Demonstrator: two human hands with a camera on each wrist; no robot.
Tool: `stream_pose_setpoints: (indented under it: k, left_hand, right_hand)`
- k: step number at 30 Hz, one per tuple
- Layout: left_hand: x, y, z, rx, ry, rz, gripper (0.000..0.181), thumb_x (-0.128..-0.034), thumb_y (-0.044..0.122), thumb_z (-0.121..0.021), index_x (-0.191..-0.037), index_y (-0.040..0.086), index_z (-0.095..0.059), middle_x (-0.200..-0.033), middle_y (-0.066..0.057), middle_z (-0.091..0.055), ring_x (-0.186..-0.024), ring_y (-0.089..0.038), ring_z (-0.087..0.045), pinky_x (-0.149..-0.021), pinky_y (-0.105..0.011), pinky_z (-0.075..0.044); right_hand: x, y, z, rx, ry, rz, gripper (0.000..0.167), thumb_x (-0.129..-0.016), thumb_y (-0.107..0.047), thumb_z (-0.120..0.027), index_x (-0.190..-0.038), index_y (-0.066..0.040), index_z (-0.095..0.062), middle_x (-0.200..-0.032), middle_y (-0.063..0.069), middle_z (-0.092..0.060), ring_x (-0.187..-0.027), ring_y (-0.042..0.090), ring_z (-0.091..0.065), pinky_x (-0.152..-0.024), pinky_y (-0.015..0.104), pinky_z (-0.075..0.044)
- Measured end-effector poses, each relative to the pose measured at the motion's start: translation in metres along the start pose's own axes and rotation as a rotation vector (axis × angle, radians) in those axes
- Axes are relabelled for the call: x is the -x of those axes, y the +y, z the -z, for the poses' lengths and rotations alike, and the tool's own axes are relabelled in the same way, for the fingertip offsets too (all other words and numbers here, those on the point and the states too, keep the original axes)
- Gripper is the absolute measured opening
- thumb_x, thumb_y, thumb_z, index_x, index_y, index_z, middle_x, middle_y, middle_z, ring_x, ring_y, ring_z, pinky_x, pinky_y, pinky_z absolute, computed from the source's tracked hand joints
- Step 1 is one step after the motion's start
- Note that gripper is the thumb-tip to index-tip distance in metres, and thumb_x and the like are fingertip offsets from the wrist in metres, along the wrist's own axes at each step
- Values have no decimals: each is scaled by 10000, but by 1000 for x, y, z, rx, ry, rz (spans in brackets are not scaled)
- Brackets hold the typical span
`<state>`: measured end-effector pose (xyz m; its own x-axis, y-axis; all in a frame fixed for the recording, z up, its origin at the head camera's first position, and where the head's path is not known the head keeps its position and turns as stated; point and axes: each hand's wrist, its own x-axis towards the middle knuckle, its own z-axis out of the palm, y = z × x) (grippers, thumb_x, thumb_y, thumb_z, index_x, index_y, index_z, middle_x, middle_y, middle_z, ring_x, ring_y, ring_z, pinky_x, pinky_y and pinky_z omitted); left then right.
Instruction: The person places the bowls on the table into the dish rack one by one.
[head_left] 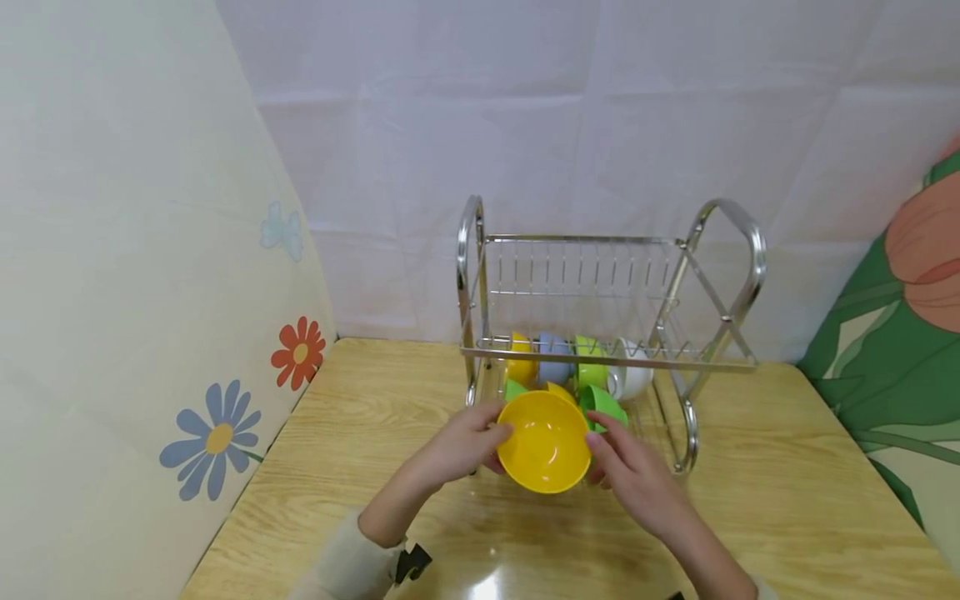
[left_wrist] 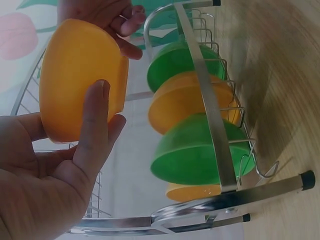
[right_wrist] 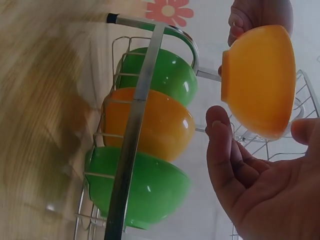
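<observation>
A yellow bowl [head_left: 544,443] is held up in front of the dish rack, its inside facing the head camera. My left hand [head_left: 471,442] grips its left side, thumb at the rim and fingers against the outside, as the left wrist view shows. At its right side is my right hand [head_left: 632,468], fingers spread around the bowl; in the right wrist view the fingertips [right_wrist: 217,117] stand slightly apart from its outer wall. Behind it in the rack's lower tier are a green bowl [right_wrist: 159,75], a yellow bowl [right_wrist: 150,120] and another green bowl [right_wrist: 145,185].
The two-tier metal dish rack [head_left: 607,361] stands on the wooden table [head_left: 390,383] near the back wall. Behind the front bowls sit a purple bowl [head_left: 554,358], a light green bowl [head_left: 591,371] and a white bowl [head_left: 636,371]. Floral cloths hang at both sides.
</observation>
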<state>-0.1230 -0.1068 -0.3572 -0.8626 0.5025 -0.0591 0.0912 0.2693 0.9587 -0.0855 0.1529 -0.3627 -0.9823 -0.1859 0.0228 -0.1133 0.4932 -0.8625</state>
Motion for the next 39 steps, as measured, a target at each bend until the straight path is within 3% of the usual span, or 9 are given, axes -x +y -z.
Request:
stream_pose_setpoints:
  k: [5, 18, 21, 24, 28, 35, 39]
  left_hand:
    - [-1, 0, -5, 16, -22, -10, 325, -1056, 184, -504, -1325, 16, -577, -979, -81, -683, -777, -188, -695, -740, -514, -617]
    - [-5, 0, -16, 23, -33, -16, 379, -1066, 197, -503, -1402, 25, -541, -1009, -82, -691, -781, -189, -703, -703, -409, -629]
    - [-6, 0, -18, 28, -37, -21, 377, -1066, 199, -501, -1396, 22, -544, -1012, -82, -692, -785, -187, -704, -712, -422, -629]
    - [-6, -1, -19, 41, -47, -27, 372, -1069, 193, -493, -1394, 20, -541, -1018, -82, -689, -796, -182, -703, -733, -461, -625]
    - [-7, -3, -21, 48, -53, -33, 359, -1071, 191, -491, -1380, 15, -543, -1010, -75, -683, -794, -176, -703, -737, -487, -622]
    - [-7, -4, -27, 80, -72, -25, 352, -1068, 192, -509, -1371, 18, -550, -992, -72, -699, -787, -178, -708, -749, -504, -618]
    - [-7, -3, -28, 72, -96, -26, 375, -1064, 231, -526, -1391, 48, -545, -1008, -55, -713, -815, -175, -715, -762, -473, -621]
  right_hand:
    - [-2, 4, -3, -84, -32, 12, 474, -1092, -275, -454, -1484, -10, -443, -936, 85, -692, -713, 227, -660, -636, 337, -583]
    - [-2, 9, -6, -135, -34, -63, 439, -1101, -243, -411, -1487, -39, -455, -923, 107, -690, -724, 207, -645, -663, 360, -588]
    - [-1, 9, -5, -133, -33, -63, 456, -1104, -252, -400, -1493, -18, -447, -1002, 132, -700, -791, 215, -656, -699, 361, -586]
    - [1, 9, -4, -92, -22, -49, 484, -1108, -274, -385, -1505, 0, -429, -1214, 204, -675, -1040, 294, -666, -893, 443, -564]
    - [2, 10, -4, -78, -36, -56, 509, -1116, -295, -353, -1535, -8, -386, -1451, 226, -538, -1316, 356, -526, -1095, 531, -422]
    - [2, 14, -1, -102, -55, -81, 523, -1120, -265, -320, -1552, 31, -318, -1479, 251, -491, -1387, 401, -442, -1143, 587, -344]
    - [3, 15, 6, -74, -35, -50, 504, -1117, -225, -311, -1538, 51, -330, -1344, 240, -593, -1274, 369, -542, -1086, 563, -424]
